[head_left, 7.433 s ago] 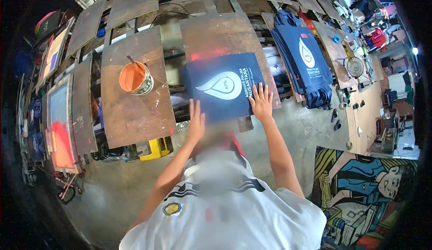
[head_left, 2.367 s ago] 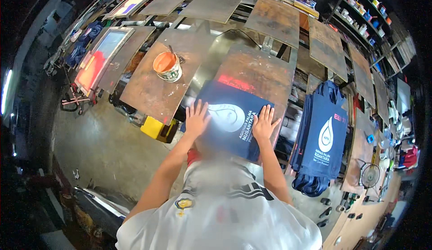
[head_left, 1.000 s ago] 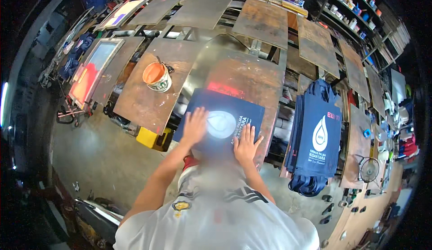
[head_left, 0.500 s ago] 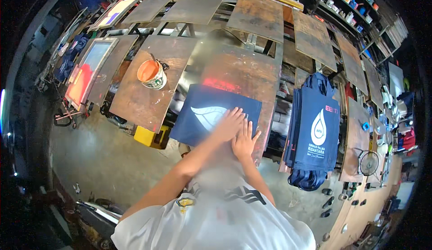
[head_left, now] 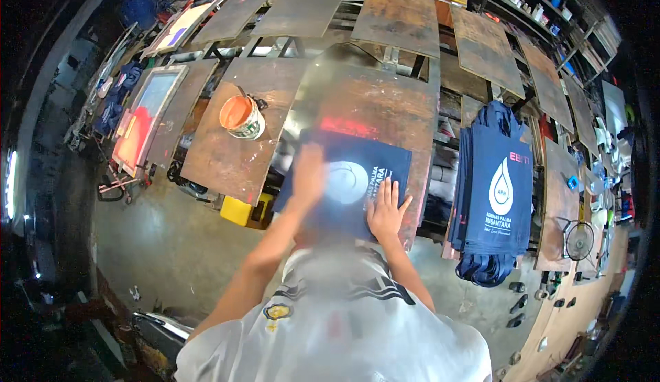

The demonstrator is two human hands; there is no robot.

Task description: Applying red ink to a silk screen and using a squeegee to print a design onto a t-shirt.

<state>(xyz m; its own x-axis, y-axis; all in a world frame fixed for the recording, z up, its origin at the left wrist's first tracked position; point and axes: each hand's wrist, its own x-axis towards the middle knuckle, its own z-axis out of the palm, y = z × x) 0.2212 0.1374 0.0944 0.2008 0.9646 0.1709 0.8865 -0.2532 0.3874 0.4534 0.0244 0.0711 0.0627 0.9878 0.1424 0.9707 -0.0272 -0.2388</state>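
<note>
Left of the brown wooden board [head_left: 395, 100], a bucket of orange paint [head_left: 242, 117] stands on a neighbouring board [head_left: 268, 93]. Near the landmark board's left side, the motion-blurred left hand [head_left: 311, 176] is over the left end of the navy fabric bag [head_left: 347, 182]; I cannot tell whether its fingers are spread or together, or whether it touches. The bag lies flat across the board's near part, long axis seemingly left to right, with a white drop print [head_left: 342, 178] and sideways white lettering [head_left: 373, 184]. Toward the board's right edge, the right hand [head_left: 388, 211] rests palm down, fingers slightly spread, on the bag beside the lettering, pinching nothing.
</note>
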